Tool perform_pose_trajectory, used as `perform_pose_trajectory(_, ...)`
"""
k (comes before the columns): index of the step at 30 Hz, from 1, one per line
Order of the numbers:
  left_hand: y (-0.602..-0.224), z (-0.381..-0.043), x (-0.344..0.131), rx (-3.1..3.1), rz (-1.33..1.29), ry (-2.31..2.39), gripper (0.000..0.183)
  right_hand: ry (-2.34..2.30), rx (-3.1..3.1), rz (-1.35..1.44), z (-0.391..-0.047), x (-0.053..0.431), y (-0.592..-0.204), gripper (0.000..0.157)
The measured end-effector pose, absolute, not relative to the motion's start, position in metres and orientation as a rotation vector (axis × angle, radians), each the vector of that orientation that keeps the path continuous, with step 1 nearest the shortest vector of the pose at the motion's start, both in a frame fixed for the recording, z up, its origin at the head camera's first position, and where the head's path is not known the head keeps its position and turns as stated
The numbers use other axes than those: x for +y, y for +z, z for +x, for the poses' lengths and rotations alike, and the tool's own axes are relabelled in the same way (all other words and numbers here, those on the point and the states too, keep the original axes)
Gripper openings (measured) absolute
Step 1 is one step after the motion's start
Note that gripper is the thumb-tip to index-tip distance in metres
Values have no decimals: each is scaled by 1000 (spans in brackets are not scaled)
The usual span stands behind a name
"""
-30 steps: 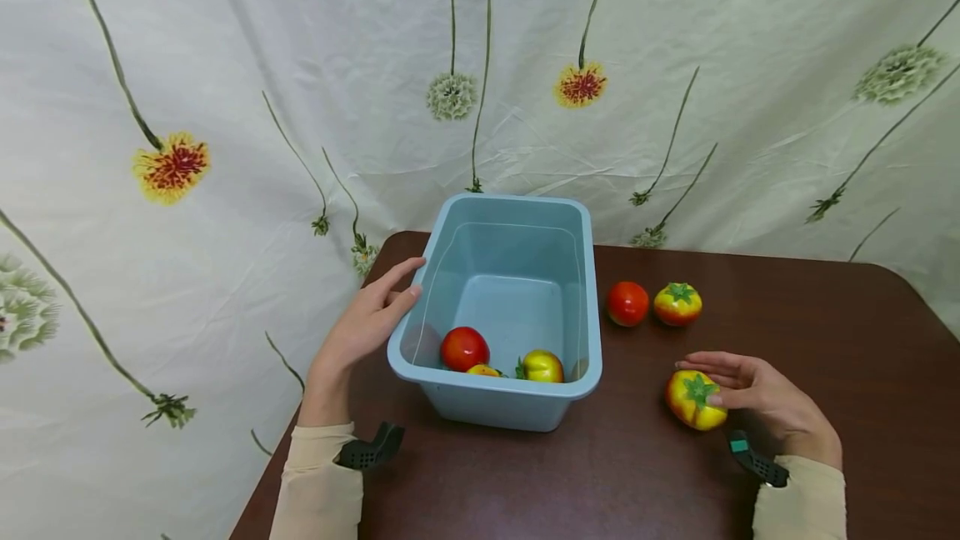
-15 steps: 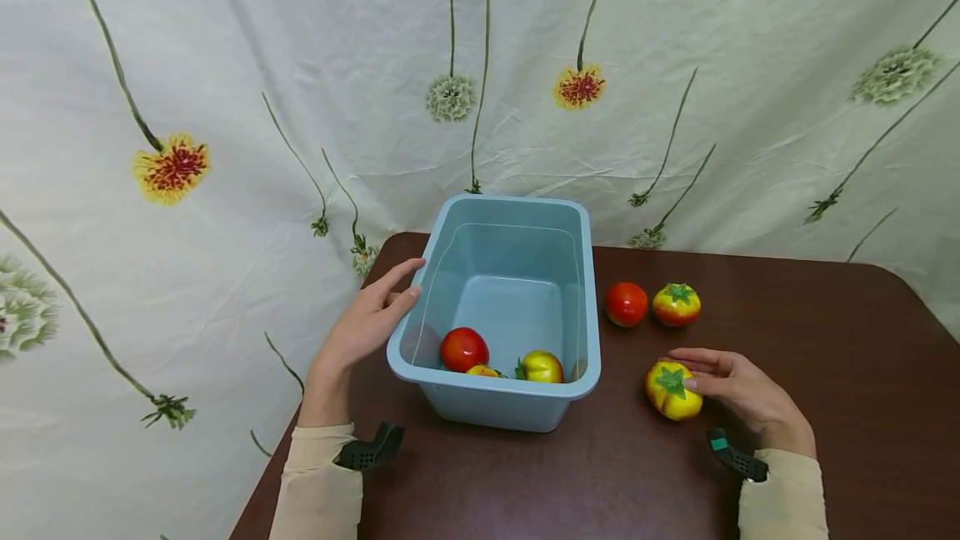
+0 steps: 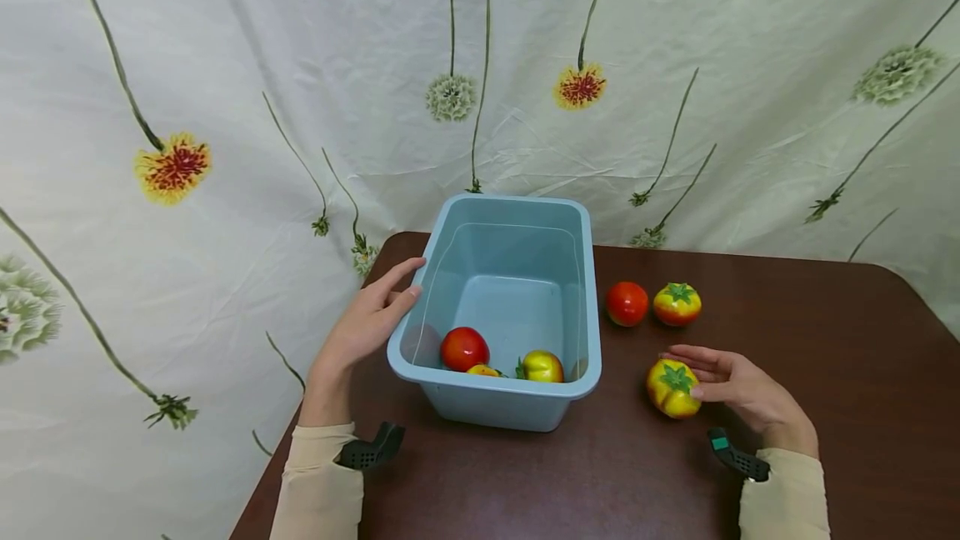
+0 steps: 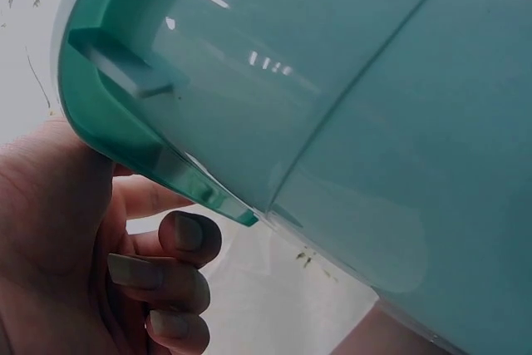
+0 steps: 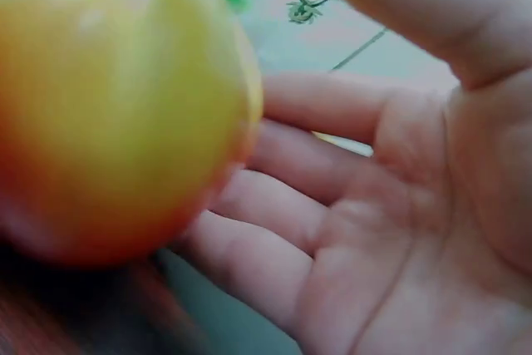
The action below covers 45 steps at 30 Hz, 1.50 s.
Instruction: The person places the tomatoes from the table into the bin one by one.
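Observation:
My left hand [image 3: 367, 319] holds the left rim of a light blue plastic bin [image 3: 495, 400]. In the left wrist view, curled fingers [image 4: 187, 284] lie under the bin's rim; the thumb is mostly hidden there. Right of the bin, my right hand [image 3: 750, 394] has its thumb and fingers around a yellow-and-red tomato [image 3: 672, 390] with a green leafy top. The right wrist view shows this tomato [image 5: 116, 122] near the fingertips, away from the palm. Whether it touches the table is unclear.
Inside the bin lie a red tomato [image 3: 464, 348], a yellow-green one [image 3: 542, 367] and a partly hidden yellow one [image 3: 484, 371]. A red tomato [image 3: 627, 304] and a yellow-red one [image 3: 677, 304] sit on the brown table [image 3: 810, 315]. Behind hangs a flowered cloth [image 3: 375, 48].
Over the last second my right hand and its tomato have shifted left toward the bin. The thumb now lies a little nearer the tomato's edge. My left hand and the bin stay put.

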<state>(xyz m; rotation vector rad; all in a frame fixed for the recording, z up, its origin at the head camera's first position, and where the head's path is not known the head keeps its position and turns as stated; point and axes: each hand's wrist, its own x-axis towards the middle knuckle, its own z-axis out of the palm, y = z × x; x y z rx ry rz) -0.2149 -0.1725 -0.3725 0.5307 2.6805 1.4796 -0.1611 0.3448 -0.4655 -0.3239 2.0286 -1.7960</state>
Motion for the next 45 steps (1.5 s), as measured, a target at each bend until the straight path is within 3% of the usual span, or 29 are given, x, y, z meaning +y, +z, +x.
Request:
perform_pose_trajectory(6,-372,-215,-173,2675,533,1487,50,-1680,1891,-428,-163,345,-465,62)
perform_pose_trajectory(15,-369,-212,-171,2693,540,1462,51,-1617,2047,-282,-166,331,-467,64)
perform_pose_trajectory(26,-369,-212,-170,2679,540,1479,51,-2038,1948,-262,-173,311,-462,35)
perform_pose_trajectory(35,-368,-213,-171,2677,548,1484,51,-2182,1929,-103,-173,302,-442,30)
perform_pose_trajectory(45,-368,-216,-172,2670,544,1481,51,-2263,1917,-122,-169,283,-415,30)
